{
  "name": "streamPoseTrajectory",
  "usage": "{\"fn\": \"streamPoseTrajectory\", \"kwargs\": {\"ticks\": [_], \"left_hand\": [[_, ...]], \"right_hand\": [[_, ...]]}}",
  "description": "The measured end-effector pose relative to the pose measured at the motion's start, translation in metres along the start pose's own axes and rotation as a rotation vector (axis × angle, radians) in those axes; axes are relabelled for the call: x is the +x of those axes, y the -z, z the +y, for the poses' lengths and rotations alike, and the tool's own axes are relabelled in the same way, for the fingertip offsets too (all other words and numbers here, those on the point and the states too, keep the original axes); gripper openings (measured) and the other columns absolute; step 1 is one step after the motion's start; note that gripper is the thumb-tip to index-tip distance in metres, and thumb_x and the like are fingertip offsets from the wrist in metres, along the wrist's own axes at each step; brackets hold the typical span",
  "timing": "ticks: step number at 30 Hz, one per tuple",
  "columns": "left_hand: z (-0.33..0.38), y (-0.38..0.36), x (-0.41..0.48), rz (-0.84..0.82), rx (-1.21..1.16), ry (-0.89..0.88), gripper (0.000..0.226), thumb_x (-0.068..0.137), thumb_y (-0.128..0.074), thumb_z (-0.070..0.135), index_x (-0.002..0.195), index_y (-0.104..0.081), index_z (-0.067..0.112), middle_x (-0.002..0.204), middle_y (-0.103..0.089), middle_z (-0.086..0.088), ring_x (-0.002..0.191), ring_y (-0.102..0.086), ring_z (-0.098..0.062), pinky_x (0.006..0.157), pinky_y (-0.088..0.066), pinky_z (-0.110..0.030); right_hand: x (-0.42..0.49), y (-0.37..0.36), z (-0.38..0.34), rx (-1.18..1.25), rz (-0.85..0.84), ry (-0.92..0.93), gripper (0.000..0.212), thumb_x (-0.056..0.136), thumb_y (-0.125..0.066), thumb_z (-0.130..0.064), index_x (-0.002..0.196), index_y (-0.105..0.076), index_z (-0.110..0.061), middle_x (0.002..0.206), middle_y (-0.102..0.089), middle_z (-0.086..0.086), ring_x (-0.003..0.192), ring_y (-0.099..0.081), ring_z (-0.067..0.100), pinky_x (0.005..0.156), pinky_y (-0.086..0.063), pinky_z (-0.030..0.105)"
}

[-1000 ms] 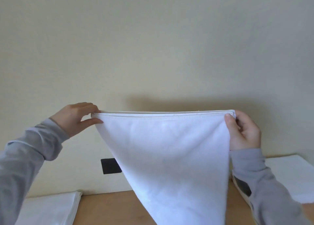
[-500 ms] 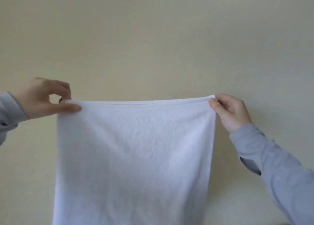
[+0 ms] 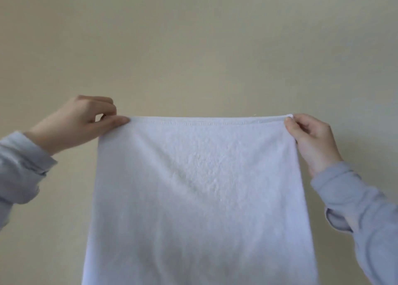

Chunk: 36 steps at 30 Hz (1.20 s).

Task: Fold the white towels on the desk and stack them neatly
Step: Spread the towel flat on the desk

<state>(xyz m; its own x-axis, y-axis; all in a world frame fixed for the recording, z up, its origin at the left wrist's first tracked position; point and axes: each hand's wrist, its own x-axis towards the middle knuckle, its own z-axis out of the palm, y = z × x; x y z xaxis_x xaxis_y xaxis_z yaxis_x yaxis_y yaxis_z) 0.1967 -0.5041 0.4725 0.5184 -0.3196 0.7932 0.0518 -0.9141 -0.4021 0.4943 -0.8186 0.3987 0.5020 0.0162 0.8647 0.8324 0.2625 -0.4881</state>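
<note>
So the person has one white towel (image 3: 198,194) held up in the air in front of a plain cream wall (image 3: 193,36), stretched out flat between both hands. The left hand (image 3: 79,123) has the top left corner pinched between thumb and index finger, with the other fingers curled in behind, so it's basically closed on the fabric. The right hand (image 3: 310,142) is doing the same on the top right corner: thumb in front, fingers wrapped round the back, and a little nub of the corner pokes out above the thumb tip.

The top hem runs pretty much level from one hand to the other and looks taut, and you can see the stitched band along it. Below that the towel hangs straight down and runs off the bottom of the frame, so its lower edge isn't visible. It gets a bit wider toward the bottom, with some soft creases fanning down from the middle.

Both arms are in grey long sleeves, the left sleeve (image 3: 19,166) coming in from the left edge and the right sleeve (image 3: 361,215) from the lower right corner. The hands sit well apart, about the towel's width.
</note>
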Motion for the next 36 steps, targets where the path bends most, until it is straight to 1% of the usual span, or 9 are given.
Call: {"fn": "streamPoseTrajectory", "kwargs": {"ticks": [4,9,12,15,19,22,27,32,36], "left_hand": [[-0.004,-0.002,-0.004,-0.024,-0.009,0.086,0.039,0.091,-0.05,0.047,0.058,-0.035,0.034,0.069,-0.044,0.008,0.055,-0.039,-0.01,0.051,-0.03,-0.013],[0.008,-0.005,0.007,-0.061,0.046,0.162,0.036,0.086,-0.057,0.028,0.056,-0.042,0.018,0.063,-0.045,0.0,0.051,-0.04,-0.012,0.054,-0.032,-0.017],[0.012,0.025,0.02,0.124,0.152,0.039,0.032,0.087,-0.063,0.025,0.062,-0.048,0.013,0.066,-0.047,0.002,0.056,-0.045,-0.008,0.053,-0.032,-0.009],[0.012,0.04,0.022,0.246,0.14,0.02,0.035,0.092,-0.051,0.044,0.067,-0.045,0.021,0.072,-0.044,0.011,0.053,-0.044,-0.011,0.051,-0.033,-0.02],[0.024,-0.009,-0.001,0.005,0.135,0.004,0.043,0.092,-0.046,0.041,0.059,-0.043,0.013,0.063,-0.037,0.003,0.05,-0.041,-0.02,0.054,-0.035,-0.028],[0.023,-0.026,-0.016,0.005,0.081,0.119,0.039,0.091,-0.055,0.034,0.059,-0.038,0.018,0.061,-0.038,0.003,0.049,-0.04,-0.01,0.048,-0.033,-0.025],[0.014,-0.03,-0.015,-0.072,-0.057,0.284,0.056,0.074,-0.038,0.072,0.056,-0.036,0.019,0.047,-0.034,0.006,0.047,-0.037,-0.016,0.05,-0.034,-0.03],[0.017,-0.044,-0.023,-0.244,-0.062,0.367,0.063,0.048,-0.06,0.085,0.06,-0.044,0.025,0.049,-0.042,0.011,0.049,-0.037,-0.011,0.051,-0.034,-0.031],[0.032,-0.059,-0.021,-0.237,-0.359,0.484,0.06,0.052,-0.071,0.07,0.066,-0.051,0.015,0.049,-0.046,0.009,0.045,-0.033,-0.005,0.048,-0.026,-0.022]], "right_hand": [[0.0,-0.006,-0.002,0.015,0.012,-0.035,0.029,0.081,-0.058,-0.037,0.071,-0.056,-0.01,0.07,-0.043,0.0,0.069,-0.037,0.016,0.067,-0.03,0.031],[0.006,-0.008,-0.014,-0.005,-0.015,-0.082,0.026,0.09,-0.058,-0.025,0.066,-0.054,-0.016,0.07,-0.041,0.0,0.072,-0.036,0.017,0.069,-0.03,0.031],[0.017,0.008,-0.041,0.151,0.123,-0.002,0.025,0.084,-0.06,-0.03,0.062,-0.053,-0.022,0.068,-0.039,-0.002,0.071,-0.034,0.016,0.065,-0.028,0.031],[0.015,0.025,-0.034,0.123,0.183,0.138,0.029,0.086,-0.057,-0.04,0.068,-0.052,-0.019,0.066,-0.038,-0.001,0.067,-0.033,0.017,0.058,-0.027,0.032],[-0.008,0.005,0.0,-0.142,0.095,0.062,0.026,0.089,-0.058,-0.02,0.07,-0.051,-0.004,0.062,-0.038,-0.002,0.064,-0.034,0.017,0.061,-0.029,0.033],[-0.005,0.002,-0.001,-0.078,0.145,0.034,0.017,0.085,-0.057,-0.029,0.071,-0.056,-0.021,0.053,-0.042,-0.013,0.055,-0.034,0.003,0.056,-0.031,0.024],[0.0,0.0,-0.006,-0.043,0.167,-0.016,0.024,0.087,-0.058,-0.027,0.065,-0.054,-0.02,0.051,-0.038,-0.015,0.055,-0.032,0.005,0.055,-0.028,0.025],[-0.004,0.007,-0.002,-0.036,0.141,-0.073,0.025,0.09,-0.056,-0.023,0.071,-0.054,-0.007,0.061,-0.033,-0.008,0.061,-0.029,0.011,0.057,-0.025,0.028],[-0.014,0.027,0.005,-0.017,0.151,-0.12,0.035,0.09,-0.057,-0.025,0.057,-0.044,-0.022,0.052,-0.028,-0.015,0.057,-0.024,0.008,0.052,-0.021,0.026]]}}
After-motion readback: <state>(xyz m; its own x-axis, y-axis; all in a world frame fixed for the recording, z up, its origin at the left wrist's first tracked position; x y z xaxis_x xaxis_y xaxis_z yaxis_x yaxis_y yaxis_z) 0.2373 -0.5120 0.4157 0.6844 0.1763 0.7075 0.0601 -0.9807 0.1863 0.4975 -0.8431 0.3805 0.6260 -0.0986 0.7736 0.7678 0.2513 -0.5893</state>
